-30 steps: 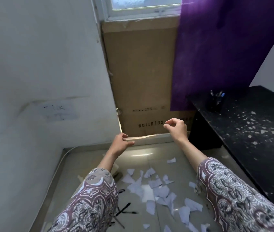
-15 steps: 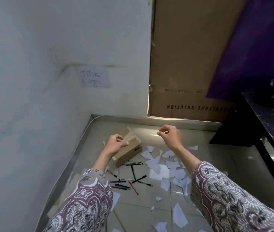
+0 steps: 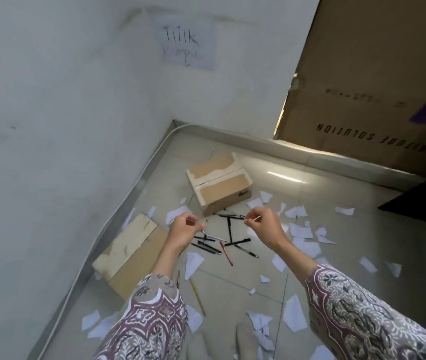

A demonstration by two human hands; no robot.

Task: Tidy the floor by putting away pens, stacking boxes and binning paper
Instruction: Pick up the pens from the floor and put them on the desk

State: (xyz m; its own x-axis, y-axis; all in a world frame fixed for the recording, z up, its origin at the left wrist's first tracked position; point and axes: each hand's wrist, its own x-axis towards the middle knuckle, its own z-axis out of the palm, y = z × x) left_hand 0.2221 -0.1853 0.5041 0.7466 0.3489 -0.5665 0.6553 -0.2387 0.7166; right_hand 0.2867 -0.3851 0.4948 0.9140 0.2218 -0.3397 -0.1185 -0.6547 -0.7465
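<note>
Both my hands hover above the floor, fingers curled with thumb against fingertips. My left hand (image 3: pixel 184 228) and my right hand (image 3: pixel 262 224) each show a thin pale sliver at the fingertips; I cannot tell what it is. Below and between them lie several black pens (image 3: pixel 228 231), plus a red pen (image 3: pixel 226 253). A yellow pencil (image 3: pixel 197 296) lies nearer me. A torn cardboard box (image 3: pixel 219 185) sits beyond the pens. A second box (image 3: pixel 128 253) lies by the left wall. Several white paper scraps (image 3: pixel 301 231) litter the tiles.
White walls close the corner on the left and behind, with a handwritten note (image 3: pixel 186 45) taped up. A big flat carton (image 3: pixel 362 74) leans at the back right. A black table's corner (image 3: pixel 422 201) juts in from the right. My feet (image 3: pixel 243 341) stand at the bottom.
The view has tipped down from the window and carton to the floor, revealing boxes, pens and scraps. Both hands kept their curled pose and came lower.
</note>
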